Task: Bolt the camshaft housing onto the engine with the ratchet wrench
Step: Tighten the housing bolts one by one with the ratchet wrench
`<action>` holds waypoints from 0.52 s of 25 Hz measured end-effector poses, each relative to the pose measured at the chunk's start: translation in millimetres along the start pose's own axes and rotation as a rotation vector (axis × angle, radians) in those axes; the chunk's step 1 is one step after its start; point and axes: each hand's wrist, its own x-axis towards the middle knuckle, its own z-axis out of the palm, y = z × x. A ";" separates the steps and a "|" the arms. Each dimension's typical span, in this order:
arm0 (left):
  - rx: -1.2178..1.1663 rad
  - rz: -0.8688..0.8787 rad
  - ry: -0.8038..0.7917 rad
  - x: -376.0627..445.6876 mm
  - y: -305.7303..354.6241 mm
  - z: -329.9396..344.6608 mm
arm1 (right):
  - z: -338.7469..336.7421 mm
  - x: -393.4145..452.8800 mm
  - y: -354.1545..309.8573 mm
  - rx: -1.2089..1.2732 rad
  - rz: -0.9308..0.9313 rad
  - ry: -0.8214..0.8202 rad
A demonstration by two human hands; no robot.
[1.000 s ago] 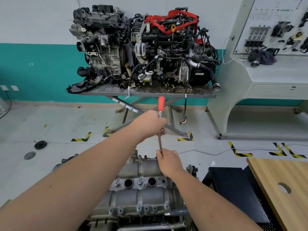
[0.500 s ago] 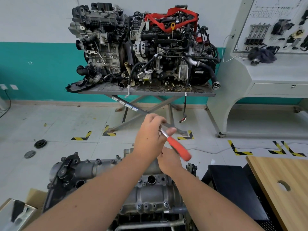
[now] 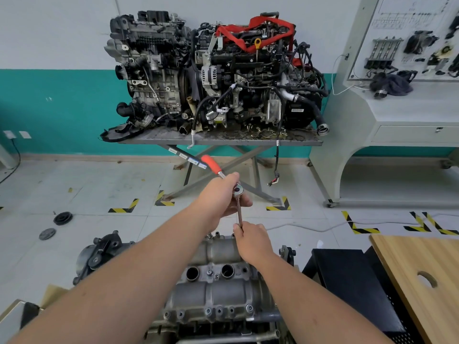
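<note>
The grey camshaft housing [image 3: 218, 291] lies on the engine in front of me, low in the middle of the view, with two round holes and several bolts along its near edge. My left hand [image 3: 218, 194] grips the ratchet wrench [image 3: 238, 190] near its head, and the red handle [image 3: 211, 164] points up and to the left. A long extension bar [image 3: 239, 214] runs down from the head. My right hand [image 3: 253, 240] holds the bar's lower end at the housing's far edge, hiding the socket and the bolt under it.
Two engines stand on a grey scissor table [image 3: 218, 140] against the teal wall ahead. A grey training console [image 3: 397, 115] is at the right. A wooden tabletop [image 3: 427, 281] and a black stand [image 3: 347, 281] are at my near right. Round black parts [image 3: 62, 218] lie on the floor at left.
The ratchet handle has swung from pointing down-right half a second ago to pointing up-left, having pointed straight up a second ago. My right hand stays on the bar's lower end.
</note>
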 end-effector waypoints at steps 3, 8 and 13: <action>0.323 0.056 -0.062 -0.3 12.7 -6.0 | 0.5 -1.2 0.5 0.007 -0.002 -0.001; 0.708 0.265 -0.111 -2.9 26.7 -8.8 | 0.3 -1.1 -1.2 0.019 -0.002 0.000; 1.455 0.650 -0.054 -4.8 18.2 -1.7 | -2.2 -2.8 -1.6 0.017 0.011 -0.010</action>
